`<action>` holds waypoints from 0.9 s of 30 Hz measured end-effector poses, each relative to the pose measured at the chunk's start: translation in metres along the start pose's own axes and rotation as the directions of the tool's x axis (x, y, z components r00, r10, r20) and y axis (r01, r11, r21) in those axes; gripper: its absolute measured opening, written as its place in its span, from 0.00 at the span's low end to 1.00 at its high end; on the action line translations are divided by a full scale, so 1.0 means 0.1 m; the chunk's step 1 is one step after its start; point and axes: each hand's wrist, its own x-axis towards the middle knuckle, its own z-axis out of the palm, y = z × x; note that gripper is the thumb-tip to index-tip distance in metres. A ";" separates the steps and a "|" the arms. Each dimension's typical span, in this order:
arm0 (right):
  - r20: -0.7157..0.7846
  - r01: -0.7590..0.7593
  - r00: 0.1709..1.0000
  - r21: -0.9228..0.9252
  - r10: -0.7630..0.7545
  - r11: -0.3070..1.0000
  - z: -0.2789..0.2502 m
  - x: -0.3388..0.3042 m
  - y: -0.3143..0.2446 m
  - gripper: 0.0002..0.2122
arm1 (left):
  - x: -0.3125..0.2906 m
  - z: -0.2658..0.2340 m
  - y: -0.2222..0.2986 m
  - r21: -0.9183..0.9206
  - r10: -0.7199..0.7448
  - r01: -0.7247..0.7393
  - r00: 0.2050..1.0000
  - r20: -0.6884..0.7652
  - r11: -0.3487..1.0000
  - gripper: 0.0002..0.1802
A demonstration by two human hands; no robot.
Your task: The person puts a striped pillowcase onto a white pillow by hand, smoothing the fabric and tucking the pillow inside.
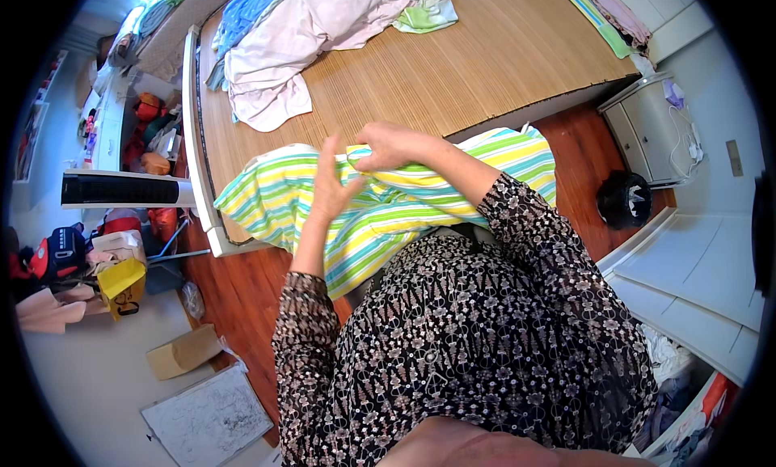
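A cloth with green, yellow, white and teal stripes (372, 240) lies bunched across the near edge of the bed and hangs down in front of me. Over its middle, my left hand (326, 188) points away from me, fingers stretched and slightly blurred, thumb apart. My right hand (396, 147) comes in from the right at the cloth's upper edge. Its fingers and thumb curve apart, with a bit of the striped cloth showing in the gap. Neither hand visibly grips the cloth.
Pink bedding (275, 71) is heaped on the wooden bed surface (485, 54), with a blue cloth (250, 18) behind. To the right stand a bedside cabinet (638, 131) and a black bag (624, 200). A black-fronted tower (121, 190), bags and a cardboard box (184, 351) are left.
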 end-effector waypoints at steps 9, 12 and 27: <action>-0.037 -0.167 0.980 0.381 0.196 0.909 -0.33 -0.80 0.02 0.16 | -0.31 0.10 0.87 -0.085 -0.116 0.138 0.968 0.220 0.987 0.23; -0.715 -0.432 0.615 0.049 0.334 0.901 -0.52 -1.45 1.06 0.17 | -0.71 0.17 0.85 0.041 0.144 -0.151 0.981 0.129 0.988 0.19; -0.140 0.006 0.948 0.906 0.286 0.424 -0.48 -2.91 1.54 0.34 | -0.53 -0.34 0.62 0.074 -0.036 0.029 0.994 0.100 0.997 0.17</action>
